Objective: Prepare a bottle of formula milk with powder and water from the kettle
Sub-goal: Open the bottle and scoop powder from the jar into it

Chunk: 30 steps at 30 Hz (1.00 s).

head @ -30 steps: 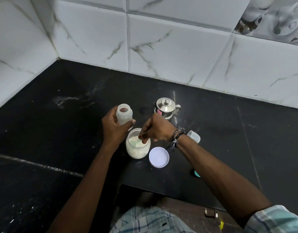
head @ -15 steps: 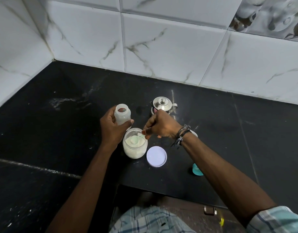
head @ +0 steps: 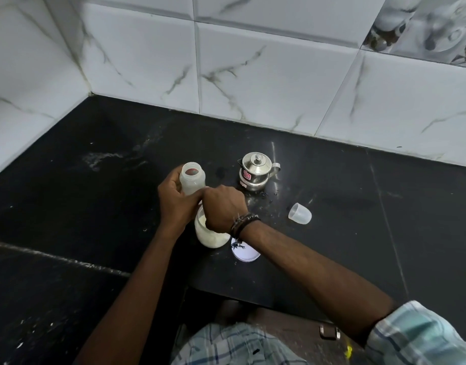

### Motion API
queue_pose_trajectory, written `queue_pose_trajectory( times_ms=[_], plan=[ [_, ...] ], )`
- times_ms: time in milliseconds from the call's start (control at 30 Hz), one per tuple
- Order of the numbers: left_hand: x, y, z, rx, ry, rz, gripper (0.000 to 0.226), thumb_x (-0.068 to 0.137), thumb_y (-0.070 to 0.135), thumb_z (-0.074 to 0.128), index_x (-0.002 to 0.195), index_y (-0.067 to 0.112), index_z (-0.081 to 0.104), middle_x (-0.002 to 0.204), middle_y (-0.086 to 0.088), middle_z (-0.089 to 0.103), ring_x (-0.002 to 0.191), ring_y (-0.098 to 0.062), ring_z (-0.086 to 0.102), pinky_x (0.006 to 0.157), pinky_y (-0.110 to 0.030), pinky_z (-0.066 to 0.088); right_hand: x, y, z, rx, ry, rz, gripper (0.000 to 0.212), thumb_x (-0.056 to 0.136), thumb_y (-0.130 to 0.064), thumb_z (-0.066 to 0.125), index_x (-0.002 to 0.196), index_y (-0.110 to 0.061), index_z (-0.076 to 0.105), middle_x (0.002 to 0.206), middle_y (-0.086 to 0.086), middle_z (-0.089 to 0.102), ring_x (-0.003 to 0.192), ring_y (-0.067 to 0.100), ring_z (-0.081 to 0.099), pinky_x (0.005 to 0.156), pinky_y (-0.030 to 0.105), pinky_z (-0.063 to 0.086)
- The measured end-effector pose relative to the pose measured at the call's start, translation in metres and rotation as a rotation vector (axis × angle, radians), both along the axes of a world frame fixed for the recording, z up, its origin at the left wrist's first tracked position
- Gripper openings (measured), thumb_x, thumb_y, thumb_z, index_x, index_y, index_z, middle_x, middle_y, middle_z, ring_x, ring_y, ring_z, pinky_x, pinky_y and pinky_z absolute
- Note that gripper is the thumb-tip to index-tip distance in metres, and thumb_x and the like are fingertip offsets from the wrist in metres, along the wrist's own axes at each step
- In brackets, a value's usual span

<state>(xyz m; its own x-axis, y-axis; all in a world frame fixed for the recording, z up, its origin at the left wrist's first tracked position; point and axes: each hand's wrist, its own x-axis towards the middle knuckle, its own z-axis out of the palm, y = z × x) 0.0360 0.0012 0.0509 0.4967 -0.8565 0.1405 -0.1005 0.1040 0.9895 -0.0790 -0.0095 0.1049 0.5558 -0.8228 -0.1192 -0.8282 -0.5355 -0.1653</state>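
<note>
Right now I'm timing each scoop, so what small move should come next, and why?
Probably lift the right hand from the powder jar toward the open bottle that the left hand holds just beside it; no powder shows in the bottle.

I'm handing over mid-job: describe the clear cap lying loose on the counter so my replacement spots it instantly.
Start at the steel kettle near the tiled back wall, on the black counter. Move right and toward the person: the clear cap lies on its side, alone. Unlike the flat white lid beside the powder jar, it is translucent and dome-shaped.
</note>
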Motion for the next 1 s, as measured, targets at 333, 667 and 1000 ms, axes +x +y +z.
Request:
queue_pose_trajectory(
  times_ms=[333,667,1000],
  plan=[
    [0.002,0.004,0.003,0.043,-0.031,0.01,0.054,0.063,-0.003,0.085,0.102,0.027,0.062,0.097,0.015,0.067,0.083,0.008,0.065,0.071,-0.012,0.052,-0.013,-0.023,-0.006,0.248,-0.088,-0.147,0.019,0.07,-0.024,0.079,0.077,-0.007,0.073,0.072,0.006,0.076,0.065,0.02,0.072,0.066,0.03,0.06],
    [-0.002,0.002,-0.003,0.045,-0.005,0.005,0.054,0.063,-0.005,0.084,0.104,0.024,0.063,0.098,0.01,0.069,0.085,-0.002,0.067,0.072,-0.017,0.054,-0.042,-0.037,0.007,0.367,-0.266,-0.163,0.01,0.082,-0.022,0.077,0.075,-0.015,0.079,0.061,-0.007,0.071,0.034,-0.005,0.05,0.049,0.015,0.043],
    [-0.002,0.0,-0.005,0.05,-0.014,0.005,0.054,0.062,-0.004,0.085,0.104,0.024,0.064,0.099,0.005,0.07,0.087,-0.009,0.067,0.074,-0.021,0.055,-0.044,-0.034,0.01,0.224,-0.141,-0.136,0.015,0.079,-0.031,0.079,0.074,-0.016,0.077,0.062,-0.008,0.071,0.05,-0.002,0.061,0.06,0.024,0.055]
  ],
)
